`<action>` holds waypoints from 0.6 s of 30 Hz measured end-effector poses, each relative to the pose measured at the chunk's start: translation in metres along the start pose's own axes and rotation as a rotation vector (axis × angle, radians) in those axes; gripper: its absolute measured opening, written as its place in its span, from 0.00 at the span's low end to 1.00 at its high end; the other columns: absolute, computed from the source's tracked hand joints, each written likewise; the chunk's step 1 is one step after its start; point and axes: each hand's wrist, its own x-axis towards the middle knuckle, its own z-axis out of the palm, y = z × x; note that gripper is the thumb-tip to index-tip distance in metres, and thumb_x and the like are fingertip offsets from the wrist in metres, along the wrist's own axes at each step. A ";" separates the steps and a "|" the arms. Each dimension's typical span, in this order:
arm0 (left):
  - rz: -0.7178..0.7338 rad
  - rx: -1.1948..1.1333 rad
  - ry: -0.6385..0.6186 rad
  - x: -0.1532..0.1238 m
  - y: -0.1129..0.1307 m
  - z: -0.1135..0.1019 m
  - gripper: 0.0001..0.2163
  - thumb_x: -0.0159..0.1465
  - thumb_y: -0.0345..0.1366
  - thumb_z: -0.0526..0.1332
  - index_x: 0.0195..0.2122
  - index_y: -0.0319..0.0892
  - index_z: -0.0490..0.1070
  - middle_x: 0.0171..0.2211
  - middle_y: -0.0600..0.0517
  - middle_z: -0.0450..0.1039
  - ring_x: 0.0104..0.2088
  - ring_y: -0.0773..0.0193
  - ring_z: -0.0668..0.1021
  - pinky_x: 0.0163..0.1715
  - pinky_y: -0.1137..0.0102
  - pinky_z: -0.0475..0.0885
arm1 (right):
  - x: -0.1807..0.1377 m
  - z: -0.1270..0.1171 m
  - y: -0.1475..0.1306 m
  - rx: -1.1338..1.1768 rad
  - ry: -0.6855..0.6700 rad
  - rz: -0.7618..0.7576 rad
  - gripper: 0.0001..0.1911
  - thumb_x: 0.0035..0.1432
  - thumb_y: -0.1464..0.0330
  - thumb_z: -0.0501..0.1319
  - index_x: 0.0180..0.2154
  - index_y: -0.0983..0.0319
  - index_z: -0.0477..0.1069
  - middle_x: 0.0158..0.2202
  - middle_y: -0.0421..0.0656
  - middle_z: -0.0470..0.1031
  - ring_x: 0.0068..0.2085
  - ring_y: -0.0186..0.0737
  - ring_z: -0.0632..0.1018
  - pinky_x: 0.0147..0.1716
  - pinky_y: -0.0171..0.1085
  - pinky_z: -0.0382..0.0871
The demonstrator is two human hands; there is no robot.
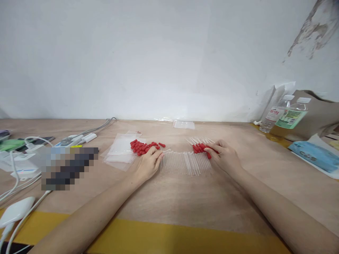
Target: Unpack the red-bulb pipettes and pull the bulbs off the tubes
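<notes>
Between the thumb and fingers of my left hand [152, 163] is a thin clear tube [167, 151], its end poking out to the right. A row of similar clear tubes [189, 164] lies side by side on the table, just right of that hand. Behind my left hand is a heap of red rubber bulbs [139, 147]. My right hand [224, 155] is closed at the right end of the row, its fingertips on the red bulb of a dropper [208, 154]. Beside it lie several droppers [198, 147], red ends toward me and pale, pointed tubes facing the wall.
Clear plastic bags [120, 150] lie left of the bulbs, and another bag [184, 124] by the wall. Chargers and white cables [29, 158] crowd the left side. Two bottles [288, 118] and a blue wipes pack [312, 155] stand or lie at the right.
</notes>
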 end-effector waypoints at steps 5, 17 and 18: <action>0.075 -0.025 0.037 0.001 -0.004 0.019 0.14 0.62 0.29 0.47 0.45 0.40 0.67 0.30 0.51 0.61 0.30 0.67 0.68 0.29 0.73 0.68 | 0.012 -0.009 0.026 0.037 -0.233 0.325 0.10 0.48 0.63 0.59 0.30 0.63 0.71 0.26 0.41 0.73 0.26 0.35 0.71 0.26 0.33 0.63; 0.100 -0.101 -0.041 -0.004 0.008 0.017 0.14 0.58 0.43 0.56 0.38 0.38 0.70 0.37 0.45 0.67 0.38 0.59 0.71 0.37 0.64 0.70 | 0.008 -0.006 0.029 0.246 -0.504 0.592 0.05 0.40 0.70 0.60 0.26 0.63 0.68 0.17 0.36 0.70 0.18 0.31 0.70 0.17 0.29 0.60; 0.128 -0.086 -0.068 -0.004 0.008 0.014 0.17 0.57 0.46 0.57 0.41 0.39 0.70 0.42 0.44 0.68 0.43 0.56 0.71 0.41 0.60 0.69 | 0.007 -0.003 0.029 0.235 -0.473 0.596 0.05 0.41 0.70 0.60 0.25 0.63 0.68 0.17 0.37 0.70 0.19 0.32 0.71 0.17 0.29 0.61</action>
